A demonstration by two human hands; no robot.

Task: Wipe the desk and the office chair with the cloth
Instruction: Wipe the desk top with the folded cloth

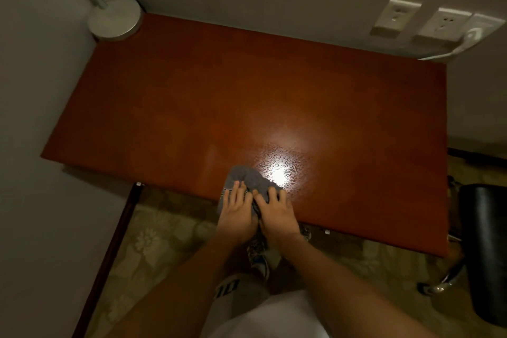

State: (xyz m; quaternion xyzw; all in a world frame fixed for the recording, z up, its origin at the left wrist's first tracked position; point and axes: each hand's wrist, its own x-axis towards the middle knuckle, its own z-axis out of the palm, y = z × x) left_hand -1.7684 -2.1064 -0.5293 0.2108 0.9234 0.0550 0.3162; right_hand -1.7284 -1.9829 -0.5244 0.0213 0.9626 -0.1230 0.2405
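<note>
A grey cloth [248,177] lies bunched at the near edge of the reddish-brown desk [247,96]. My left hand [237,212] rests on the cloth's left side with fingers laid straight over it. My right hand [277,214] lies beside it on the cloth's right side, its fingers bent down onto the fabric. Both hands touch each other over the desk edge. The black office chair [484,250] stands at the far right, past the desk's right end.
A lamp base [115,19] with a cable sits on the desk's far left corner. Wall sockets [439,25] and a white cable are at the back right. Walls close in on the left and behind. Patterned floor lies below.
</note>
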